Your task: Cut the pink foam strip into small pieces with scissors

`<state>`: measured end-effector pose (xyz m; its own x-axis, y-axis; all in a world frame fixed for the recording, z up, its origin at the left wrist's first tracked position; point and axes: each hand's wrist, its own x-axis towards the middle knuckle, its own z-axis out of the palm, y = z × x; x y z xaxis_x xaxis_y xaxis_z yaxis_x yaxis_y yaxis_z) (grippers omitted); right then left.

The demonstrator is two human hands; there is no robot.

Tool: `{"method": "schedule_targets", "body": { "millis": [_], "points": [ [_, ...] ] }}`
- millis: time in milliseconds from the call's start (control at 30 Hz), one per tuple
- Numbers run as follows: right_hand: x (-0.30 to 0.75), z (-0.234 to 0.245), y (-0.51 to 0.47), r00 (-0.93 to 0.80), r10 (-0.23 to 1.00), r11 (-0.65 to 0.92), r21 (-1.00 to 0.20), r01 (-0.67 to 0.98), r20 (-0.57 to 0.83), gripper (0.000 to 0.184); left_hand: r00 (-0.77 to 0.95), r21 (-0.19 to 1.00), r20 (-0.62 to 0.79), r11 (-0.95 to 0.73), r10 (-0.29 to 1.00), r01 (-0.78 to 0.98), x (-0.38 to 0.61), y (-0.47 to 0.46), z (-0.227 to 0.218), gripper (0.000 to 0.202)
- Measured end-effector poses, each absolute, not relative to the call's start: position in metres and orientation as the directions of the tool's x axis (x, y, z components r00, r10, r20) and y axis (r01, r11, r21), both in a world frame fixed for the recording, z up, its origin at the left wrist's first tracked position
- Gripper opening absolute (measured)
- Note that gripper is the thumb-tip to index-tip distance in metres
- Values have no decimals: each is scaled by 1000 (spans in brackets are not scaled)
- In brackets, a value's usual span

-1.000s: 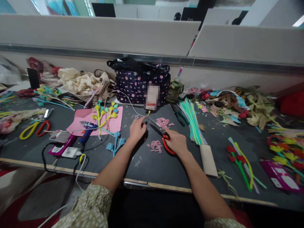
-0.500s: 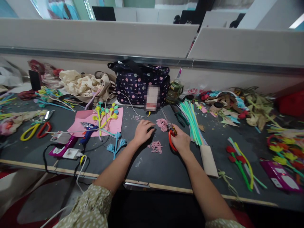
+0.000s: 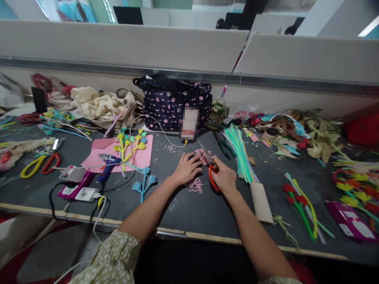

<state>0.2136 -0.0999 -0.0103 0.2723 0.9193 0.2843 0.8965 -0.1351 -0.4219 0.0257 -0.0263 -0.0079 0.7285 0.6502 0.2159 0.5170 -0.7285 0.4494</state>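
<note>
My right hand point(image 3: 224, 176) is closed round the red handles of a pair of scissors point(image 3: 211, 165), whose blades point up and away toward the bag. My left hand point(image 3: 187, 168) lies palm down on the dark table point(image 3: 189, 209), fingers spread, reaching onto a heap of small pink paper scraps point(image 3: 203, 155). A second little pile of pink scraps point(image 3: 196, 185) lies just below that hand. The two hands are close together, almost touching at the scissors.
A dotted dark bag point(image 3: 174, 104) stands behind the hands. A pink sheet with pipe-cleaner flowers point(image 3: 130, 146), a glue gun point(image 3: 107, 165) and cables lie left. Green pipe cleaners point(image 3: 238, 152), a cardboard tube point(image 3: 261, 199) and craft flowers lie right. Yellow-red scissors point(image 3: 38, 165) lie far left.
My left hand slid right from near the cable end to the pink scraps and flattened. My right hand swung the scissors from pointing left to pointing away, and the blades closed.
</note>
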Motion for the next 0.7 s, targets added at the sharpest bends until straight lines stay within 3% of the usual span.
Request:
{"method": "schedule_targets", "body": {
  "millis": [400, 700],
  "points": [
    [213, -9, -101, 271, 919, -131, -425, 895, 287, 45, 685, 543, 330, -725, 649, 425, 25, -23, -9, 43],
    [212, -9, -100, 264, 922, -128, -420, 898, 283, 43, 708, 529, 312, -735, 633, 425, 26, -23, -11, 42]
  ]
}}
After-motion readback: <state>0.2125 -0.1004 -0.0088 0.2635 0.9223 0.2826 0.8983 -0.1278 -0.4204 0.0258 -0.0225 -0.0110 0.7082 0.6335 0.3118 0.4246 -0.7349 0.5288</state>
